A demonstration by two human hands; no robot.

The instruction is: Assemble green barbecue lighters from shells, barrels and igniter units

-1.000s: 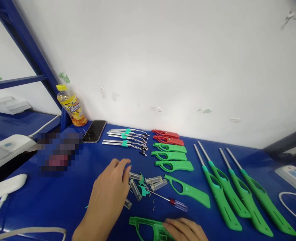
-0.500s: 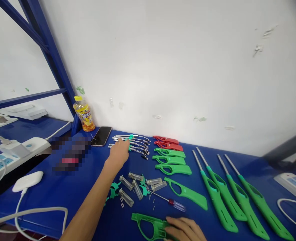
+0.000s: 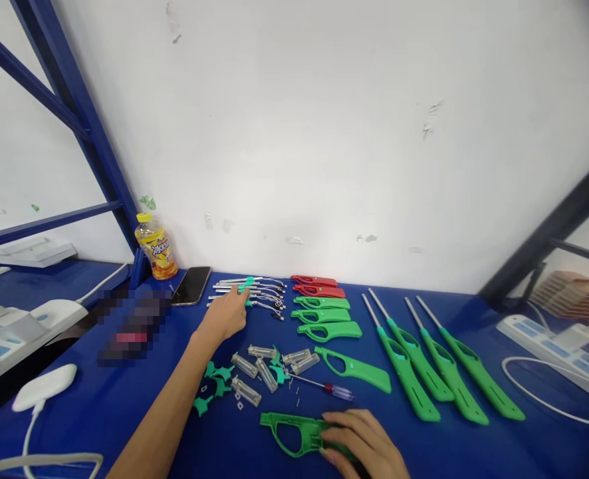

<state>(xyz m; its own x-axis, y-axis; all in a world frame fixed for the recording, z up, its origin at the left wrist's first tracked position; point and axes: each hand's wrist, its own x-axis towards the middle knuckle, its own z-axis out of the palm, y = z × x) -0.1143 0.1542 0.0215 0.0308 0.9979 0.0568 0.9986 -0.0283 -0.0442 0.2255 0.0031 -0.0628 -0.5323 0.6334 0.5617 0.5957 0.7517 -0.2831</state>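
Observation:
My left hand (image 3: pixel 228 313) reaches over the row of metal rods with teal pieces and wires (image 3: pixel 262 291); its fingers are pressed together on one of them. Near the front edge my right hand (image 3: pixel 361 442) grips an open green lighter shell (image 3: pixel 294 426), its inner side facing up. Clear fuel tanks (image 3: pixel 266 374), teal triggers (image 3: pixel 221 380) and a screwdriver (image 3: pixel 338 391) lie between my hands. Beyond them are green shell halves (image 3: pixel 327 315) and red ones (image 3: pixel 319 291). A separate green shell (image 3: pixel 361 370) lies nearer.
Several assembled green lighters (image 3: pixel 414 382) lie at the right. A phone (image 3: pixel 191 286) and a drink bottle (image 3: pixel 157 249) stand at the back left. Power strips (image 3: pixel 558 346) and white cables are at both sides, with a white charger (image 3: pixel 45 388) at the left.
The camera view has shifted, showing more of the right side. My left hand is still at the rods, and my right hand still holds the green shell.

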